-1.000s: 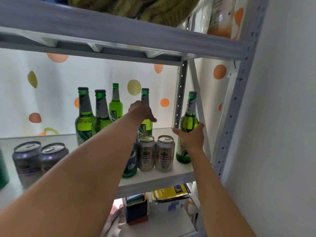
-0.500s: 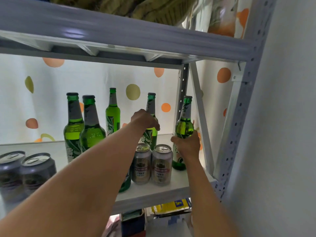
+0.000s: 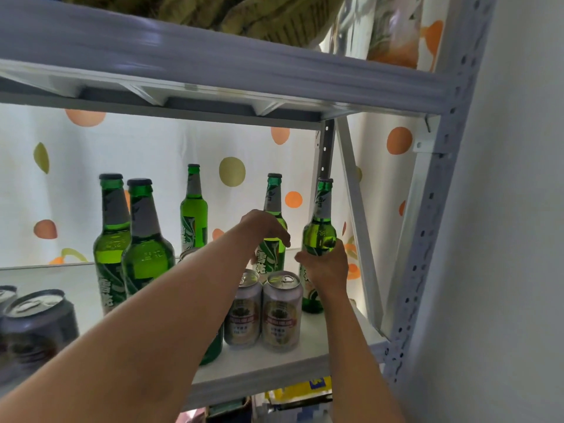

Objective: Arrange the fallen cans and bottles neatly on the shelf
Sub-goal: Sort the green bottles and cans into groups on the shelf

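Note:
Green beer bottles and silver cans stand on the white shelf [image 3: 308, 358]. My left hand [image 3: 264, 228] grips an upright green bottle [image 3: 273, 215] at the back of the shelf. My right hand [image 3: 325, 268] grips another green bottle [image 3: 320, 230] at the shelf's right end; it stands upright with its base on the board. Two silver cans [image 3: 265, 312] stand side by side in front of these bottles. Further left stand two more green bottles [image 3: 131, 239], with a third [image 3: 193, 209] behind them. Another bottle is mostly hidden under my left forearm.
Two dark cans [image 3: 33, 325] stand at the shelf's left edge. A grey upper shelf [image 3: 213, 62] hangs low overhead with a bundle on it. The perforated right upright [image 3: 427, 239] and a diagonal brace [image 3: 357, 215] close off the right side. Boxes [image 3: 299, 392] lie below.
The view has shifted closer and lower. Both hands stay on their bottles; the right-hand bottle has moved slightly back and left, toward the left-hand bottle.

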Motion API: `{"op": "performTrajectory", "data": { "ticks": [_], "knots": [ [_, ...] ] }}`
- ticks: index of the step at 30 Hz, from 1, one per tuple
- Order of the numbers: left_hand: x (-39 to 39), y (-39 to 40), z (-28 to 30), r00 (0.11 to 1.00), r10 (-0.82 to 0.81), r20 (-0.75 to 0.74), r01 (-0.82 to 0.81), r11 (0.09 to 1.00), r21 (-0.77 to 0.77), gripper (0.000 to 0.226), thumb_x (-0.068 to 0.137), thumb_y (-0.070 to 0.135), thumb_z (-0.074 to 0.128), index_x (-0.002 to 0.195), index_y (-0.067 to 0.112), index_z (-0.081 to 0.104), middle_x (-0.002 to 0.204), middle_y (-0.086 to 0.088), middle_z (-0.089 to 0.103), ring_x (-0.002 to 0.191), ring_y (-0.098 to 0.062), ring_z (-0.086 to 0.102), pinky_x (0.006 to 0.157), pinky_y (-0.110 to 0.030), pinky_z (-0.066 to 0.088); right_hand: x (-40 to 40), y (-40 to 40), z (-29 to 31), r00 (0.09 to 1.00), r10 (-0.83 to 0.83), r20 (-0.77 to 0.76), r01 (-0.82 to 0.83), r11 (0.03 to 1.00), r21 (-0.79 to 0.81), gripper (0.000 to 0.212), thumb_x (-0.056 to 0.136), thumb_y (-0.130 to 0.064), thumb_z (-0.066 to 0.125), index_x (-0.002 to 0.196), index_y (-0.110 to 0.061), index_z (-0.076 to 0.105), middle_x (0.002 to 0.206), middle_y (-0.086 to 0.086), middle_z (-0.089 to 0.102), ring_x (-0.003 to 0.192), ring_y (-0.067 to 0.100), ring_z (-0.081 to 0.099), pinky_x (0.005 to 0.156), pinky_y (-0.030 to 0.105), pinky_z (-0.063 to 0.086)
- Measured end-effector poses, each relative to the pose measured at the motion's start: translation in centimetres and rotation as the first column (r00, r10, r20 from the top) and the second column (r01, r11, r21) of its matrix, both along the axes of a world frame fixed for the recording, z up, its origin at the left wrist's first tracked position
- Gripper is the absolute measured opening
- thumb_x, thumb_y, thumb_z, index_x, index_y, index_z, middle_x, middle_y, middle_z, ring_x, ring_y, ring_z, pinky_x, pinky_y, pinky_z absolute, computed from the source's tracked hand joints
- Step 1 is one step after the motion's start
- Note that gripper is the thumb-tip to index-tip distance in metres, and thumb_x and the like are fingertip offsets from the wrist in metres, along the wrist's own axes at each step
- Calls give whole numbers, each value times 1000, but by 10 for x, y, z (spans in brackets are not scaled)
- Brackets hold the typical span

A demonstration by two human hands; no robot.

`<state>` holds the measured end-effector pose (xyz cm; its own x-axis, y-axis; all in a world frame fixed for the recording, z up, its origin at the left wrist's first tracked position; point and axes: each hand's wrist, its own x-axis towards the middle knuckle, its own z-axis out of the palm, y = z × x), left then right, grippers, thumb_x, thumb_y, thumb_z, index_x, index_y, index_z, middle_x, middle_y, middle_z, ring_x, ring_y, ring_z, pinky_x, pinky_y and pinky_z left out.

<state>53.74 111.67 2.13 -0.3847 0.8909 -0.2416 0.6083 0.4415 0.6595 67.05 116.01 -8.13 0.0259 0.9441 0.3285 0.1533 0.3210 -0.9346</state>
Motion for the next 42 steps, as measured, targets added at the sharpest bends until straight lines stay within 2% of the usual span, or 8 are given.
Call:
{"op": "performTrajectory", "data": {
  "ticks": [2,6,9,16,23,27,31,42],
  "knots": [
    [3,-2,-3,998,62,18,-63,996,68,67,62,21,88,118,2,56,121,-15,61,103,-37,64,75,-47,58,-1,2,-1,1000,3,-13,-3,1000,10,57,63,-19,82,113,-18,54,96,-1,65,85,13,62,65,20,47],
    [15,-12,-5,989,145,2,-142,963,228,61,56,20,92,96,2,50,82,-14,59,68,-35,65,61,-47,60,-1,3,-5,999,0,-35,1,999,38,55,63,-19,82,111,-19,56,94,-2,66,83,9,62,65,21,48],
    [20,-19,-8,989,142,-26,-126,938,324,56,58,24,90,90,10,47,75,-4,52,79,-28,60,74,-37,58,-1,-1,-3,999,-5,-49,7,999,36,55,61,-18,83,109,-17,58,93,-2,67,85,16,65,70,26,50],
    [26,-39,-13,995,91,-29,-55,793,606,57,56,22,86,104,15,54,91,1,61,86,-22,59,66,-28,43,14,-33,21,983,-30,-183,64,981,182,68,62,-7,89,120,-14,54,106,1,67,97,20,66,87,35,54],
    [34,-88,9,983,8,-183,150,541,828,54,55,25,82,98,24,50,84,10,62,76,-16,57,58,-27,39,25,-75,56,986,-50,-157,112,902,416,69,59,-3,87,118,-16,55,103,-3,68,94,11,65,85,28,55],
    [34,-131,10,974,-31,-225,216,433,875,53,58,31,83,103,27,57,86,18,63,78,-1,60,64,-16,44,35,-106,71,984,-41,-174,125,854,506,70,57,-1,90,118,-10,55,101,-11,66,91,-1,63,78,10,48],
    [31,-177,4,979,-131,-156,191,329,925,58,57,19,86,105,29,55,90,15,66,84,-9,65,74,-36,55,43,-146,81,988,-24,-151,109,802,587,69,61,-1,88,119,-12,53,107,-10,64,97,-8,60,82,4,45],
    [-27,-333,23,979,-109,-170,195,286,938,54,55,20,86,97,31,55,88,16,64,83,-1,62,75,-36,55,-10,-298,110,997,-38,-63,71,741,668,70,61,-11,91,120,-18,53,107,-6,66,98,-2,62,80,7,47]
  ]
}}
